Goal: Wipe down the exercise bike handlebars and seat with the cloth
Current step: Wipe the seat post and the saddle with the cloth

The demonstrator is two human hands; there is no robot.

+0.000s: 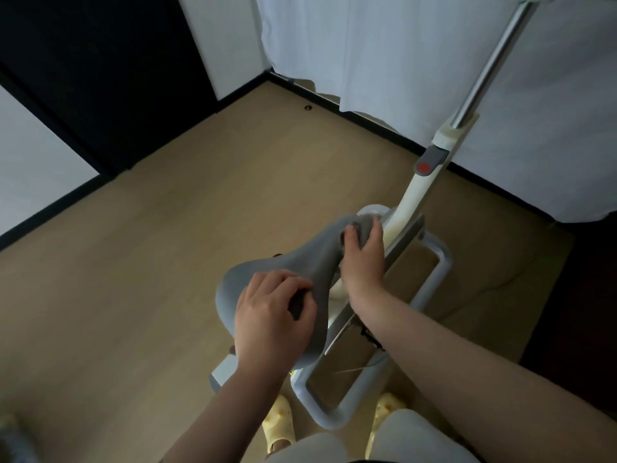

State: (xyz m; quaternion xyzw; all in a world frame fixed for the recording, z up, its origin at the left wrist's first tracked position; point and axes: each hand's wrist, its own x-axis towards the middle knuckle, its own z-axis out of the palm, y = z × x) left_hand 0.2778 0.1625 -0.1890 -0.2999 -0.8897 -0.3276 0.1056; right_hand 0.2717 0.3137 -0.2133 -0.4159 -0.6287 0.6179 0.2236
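Head view: looked down on a grey saddle [267, 262] on an exercise bike frame [430, 295], with both bare hands on it.
Seat position: the saddle sat atop the bike, wide rear toward the person, narrow nose toward the upright post [417, 192].
Cloth position: a grey cloth [362, 228] lay bunched on the saddle nose; its colour matched the saddle, so its full outline could not be traced.
Right hand: the right hand [364, 259] gripped the bunched cloth, fingers curled over it and pressing it onto the nose.
Left hand: the left hand [270, 315] rested on the wide rear, fingers bent over a dark fold [297, 304]; whether that fold was cloth or a seat groove could not be told.
Handlebars: not in view.
Cloth handling: judged soft, light and limp; best held bunched in the palm so that no loose edge drags.
Seat handling: judged firm with a padded, smooth skin; likely to swivel under sideways pressure, so bracing the rear was sensible.
Surroundings: wooden floor [167, 245], white curtain [384, 51], yellow slippers [278, 426] below.
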